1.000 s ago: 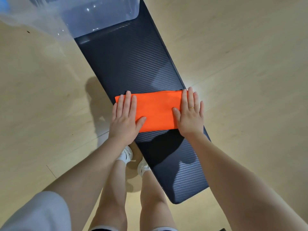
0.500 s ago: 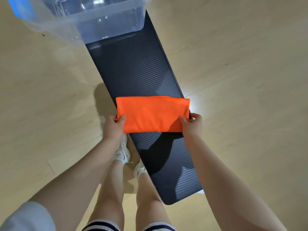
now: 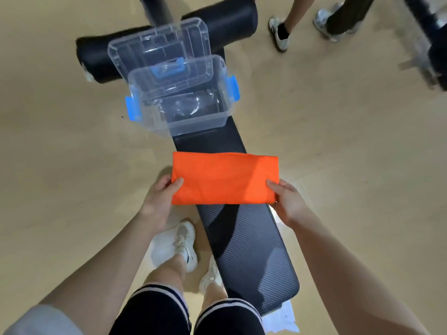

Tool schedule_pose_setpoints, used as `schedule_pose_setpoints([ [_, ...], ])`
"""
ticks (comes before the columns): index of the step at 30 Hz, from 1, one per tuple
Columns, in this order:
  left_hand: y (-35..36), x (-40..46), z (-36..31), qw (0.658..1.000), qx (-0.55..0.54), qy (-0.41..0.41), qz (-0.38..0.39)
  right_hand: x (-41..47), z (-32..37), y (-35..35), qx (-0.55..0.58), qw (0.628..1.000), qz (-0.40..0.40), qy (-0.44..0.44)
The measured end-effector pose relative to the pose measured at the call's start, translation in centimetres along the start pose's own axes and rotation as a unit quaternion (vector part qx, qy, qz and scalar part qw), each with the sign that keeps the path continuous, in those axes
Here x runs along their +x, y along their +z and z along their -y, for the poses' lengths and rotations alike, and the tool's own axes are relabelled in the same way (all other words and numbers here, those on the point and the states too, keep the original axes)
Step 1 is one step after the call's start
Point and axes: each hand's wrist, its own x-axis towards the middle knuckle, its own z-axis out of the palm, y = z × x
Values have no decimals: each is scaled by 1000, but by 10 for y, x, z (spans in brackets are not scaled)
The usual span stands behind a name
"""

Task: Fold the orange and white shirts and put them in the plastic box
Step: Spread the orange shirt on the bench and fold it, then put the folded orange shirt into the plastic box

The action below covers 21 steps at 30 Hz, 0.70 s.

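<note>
The orange shirt (image 3: 223,178) is folded into a flat rectangle and held above the dark bench (image 3: 251,247). My left hand (image 3: 160,197) pinches its left edge, thumb on top. At the opposite edge my right hand (image 3: 287,201) grips the same way. The clear plastic box (image 3: 193,122) with blue latches stands open on the far end of the bench, nothing inside it. Its clear lid (image 3: 157,47) leans behind it. A white cloth (image 3: 281,320) pokes out under the bench's near end; whether it is the white shirt I cannot tell.
A black padded roller (image 3: 222,22) crosses the bench behind the box. Other people's feet (image 3: 278,32) stand on the wooden floor at the top right, near dark equipment (image 3: 433,44). My own legs and white shoes (image 3: 179,243) are left of the bench.
My hands went from pressing flat on the orange shirt to gripping its side edges and lifting it off the bench. My view tilted up, bringing the whole box into sight.
</note>
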Motion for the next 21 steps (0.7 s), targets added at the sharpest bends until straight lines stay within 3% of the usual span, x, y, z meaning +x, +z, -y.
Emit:
schedule_pose_setpoints([
  [8, -26, 31, -94, 995, -4, 66, -69, 14, 84, 102, -93, 989, -14, -113],
  [14, -54, 117, -158, 996, 51, 52, -59, 95, 123, 182, -137, 979, -87, -121],
  [18, -53, 183, -169, 989, 137, 22, -45, 152, 132, 219, -299, 931, -180, -109],
  [21, -41, 223, -159, 976, 211, 9, -56, 189, 126, 227, -350, 907, -221, -82],
])
